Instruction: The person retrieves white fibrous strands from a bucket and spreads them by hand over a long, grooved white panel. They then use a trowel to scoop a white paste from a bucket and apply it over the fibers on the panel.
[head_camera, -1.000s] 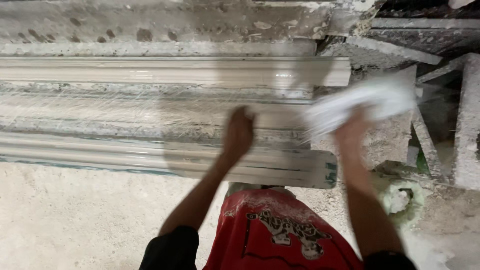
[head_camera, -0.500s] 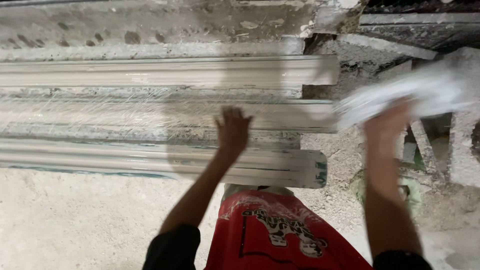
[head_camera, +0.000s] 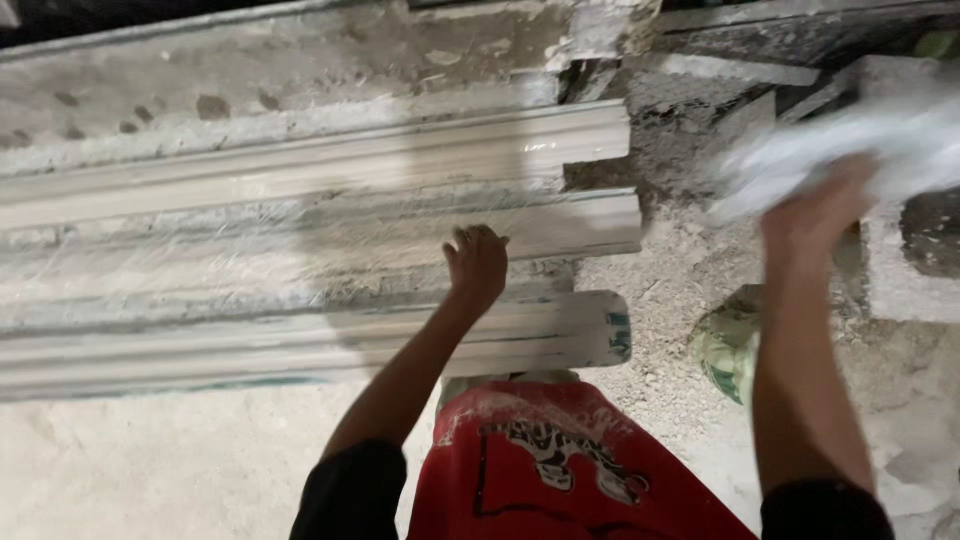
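Two hands work: left hand (head_camera: 477, 262) lies flat, fingers spread, on wrapped moulding lengths (head_camera: 300, 250), right hand (head_camera: 815, 215) clenches peeled plastic film (head_camera: 860, 150); most wrap remains.

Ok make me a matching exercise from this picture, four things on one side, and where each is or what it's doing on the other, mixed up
Things:
1. left hand
2. right hand
3. red shorts
4. green-patterned bag

Places or states:
A. lying on the dusty ground between the arms
B. gripping crumpled white plastic sheet
C. at the bottom edge, dusted white
D. resting on the wrapped pale mouldings

Pairs: 1-D, 2-B, 3-C, 4-A
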